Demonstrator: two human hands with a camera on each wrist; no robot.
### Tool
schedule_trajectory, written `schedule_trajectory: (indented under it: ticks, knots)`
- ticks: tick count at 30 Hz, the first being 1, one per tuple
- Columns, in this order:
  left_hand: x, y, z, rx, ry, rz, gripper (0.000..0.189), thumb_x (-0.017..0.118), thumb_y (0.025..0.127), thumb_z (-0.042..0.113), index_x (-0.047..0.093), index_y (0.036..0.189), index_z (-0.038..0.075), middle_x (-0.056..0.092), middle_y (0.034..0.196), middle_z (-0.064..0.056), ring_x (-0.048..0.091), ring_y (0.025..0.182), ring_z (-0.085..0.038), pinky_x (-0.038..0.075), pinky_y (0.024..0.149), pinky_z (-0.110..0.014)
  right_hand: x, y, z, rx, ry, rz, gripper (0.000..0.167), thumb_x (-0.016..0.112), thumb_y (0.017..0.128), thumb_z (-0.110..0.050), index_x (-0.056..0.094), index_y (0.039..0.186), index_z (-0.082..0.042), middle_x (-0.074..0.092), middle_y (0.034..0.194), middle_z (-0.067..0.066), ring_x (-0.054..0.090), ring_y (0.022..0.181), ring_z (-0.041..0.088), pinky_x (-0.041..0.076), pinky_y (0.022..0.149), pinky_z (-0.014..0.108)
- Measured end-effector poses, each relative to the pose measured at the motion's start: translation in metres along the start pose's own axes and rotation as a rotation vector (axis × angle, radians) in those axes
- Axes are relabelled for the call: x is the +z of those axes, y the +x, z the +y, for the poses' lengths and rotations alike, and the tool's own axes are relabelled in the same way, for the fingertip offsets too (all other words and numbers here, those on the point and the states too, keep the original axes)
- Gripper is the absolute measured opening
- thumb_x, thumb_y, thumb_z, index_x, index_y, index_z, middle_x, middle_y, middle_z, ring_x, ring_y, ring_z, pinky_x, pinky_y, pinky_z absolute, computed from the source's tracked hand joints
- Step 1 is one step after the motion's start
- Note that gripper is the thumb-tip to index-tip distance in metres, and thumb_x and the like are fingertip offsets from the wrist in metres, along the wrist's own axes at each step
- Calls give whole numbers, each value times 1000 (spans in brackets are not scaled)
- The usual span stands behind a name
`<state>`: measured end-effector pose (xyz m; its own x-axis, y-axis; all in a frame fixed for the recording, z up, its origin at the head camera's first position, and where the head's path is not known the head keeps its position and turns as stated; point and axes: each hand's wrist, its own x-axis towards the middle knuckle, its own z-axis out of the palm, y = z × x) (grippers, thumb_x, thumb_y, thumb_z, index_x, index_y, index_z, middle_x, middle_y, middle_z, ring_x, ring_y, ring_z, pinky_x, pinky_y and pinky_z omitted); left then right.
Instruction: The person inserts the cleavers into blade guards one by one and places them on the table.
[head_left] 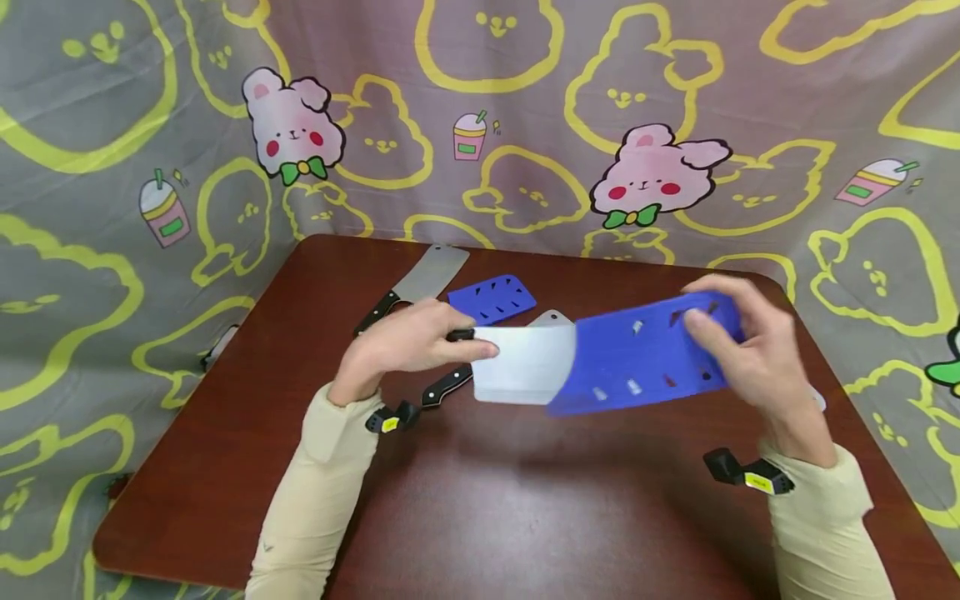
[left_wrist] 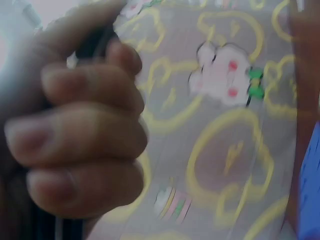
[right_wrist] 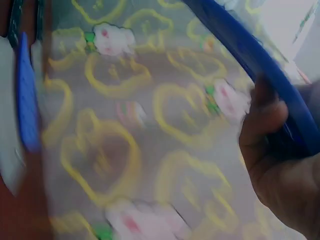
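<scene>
My left hand (head_left: pixel 408 337) grips the black handle of a cleaver (head_left: pixel 521 362), held above the table with its broad blade pointing right. The blade's far part is covered by a blue blade cover (head_left: pixel 630 362), and pale metal shows through several of the cover's cut-outs. At the cover's right end, my right hand (head_left: pixel 750 350) pinches it between thumb and fingers. In the left wrist view, curled fingers (left_wrist: pixel 85 135) wrap the dark handle. The right wrist view shows the cover (right_wrist: pixel 260 60) edge-on in the right hand (right_wrist: pixel 280 165).
A second cleaver (head_left: pixel 431 275) lies at the table's back left. Beside it rests another blue cover (head_left: pixel 495 298). Behind the held blade is a third cleaver, its black handle (head_left: pixel 446 387) showing. A patterned cloth (head_left: pixel 525 125) hangs behind the brown table (head_left: pixel 480 533).
</scene>
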<state>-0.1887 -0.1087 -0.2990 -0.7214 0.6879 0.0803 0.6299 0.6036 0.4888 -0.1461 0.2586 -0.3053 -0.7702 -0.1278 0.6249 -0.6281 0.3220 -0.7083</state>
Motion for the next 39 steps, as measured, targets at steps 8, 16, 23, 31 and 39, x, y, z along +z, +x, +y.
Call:
schedule_trajectory:
  ticks: [8, 16, 23, 31, 39]
  knots:
    - [10, 9, 14, 12, 25, 39, 53, 62, 93, 48, 38, 60, 16, 28, 53, 7, 25, 48, -6, 24, 52, -25, 46, -9, 2, 56, 6, -30, 34, 60, 93, 3, 54, 127, 1, 64, 86, -7, 69, 61, 5, 53, 50, 21]
    - [15, 12, 17, 47, 18, 55, 52, 63, 93, 48, 38, 60, 17, 27, 54, 9, 24, 49, -4, 23, 51, -24, 46, -12, 3, 65, 84, -26, 34, 59, 94, -1, 51, 127, 5, 64, 90, 1, 70, 65, 6, 54, 52, 21]
    - [29, 10, 16, 49, -26, -115, 34, 59, 96, 44, 50, 79, 17, 42, 62, 9, 39, 49, 1, 34, 54, -21, 18, -18, 16, 185, -158, -298, 33, 62, 94, -6, 53, 126, -10, 63, 102, 5, 69, 73, 8, 57, 59, 24]
    - [59, 6, 3, 1, -80, -363, 19, 59, 98, 34, 57, 113, 22, 67, 84, -1, 71, 64, -13, 46, 63, -25, -6, -41, 51, 289, -272, -684, 23, 64, 95, -19, 57, 117, -18, 64, 103, 5, 64, 84, 11, 55, 66, 25]
    - [97, 8, 1, -10, -35, -446, 17, 61, 98, 30, 58, 110, 21, 68, 74, 5, 69, 62, -7, 46, 58, -20, -14, -46, 78, 380, -216, -958, 19, 61, 97, -29, 59, 113, -19, 67, 99, -1, 65, 82, 7, 54, 69, 25]
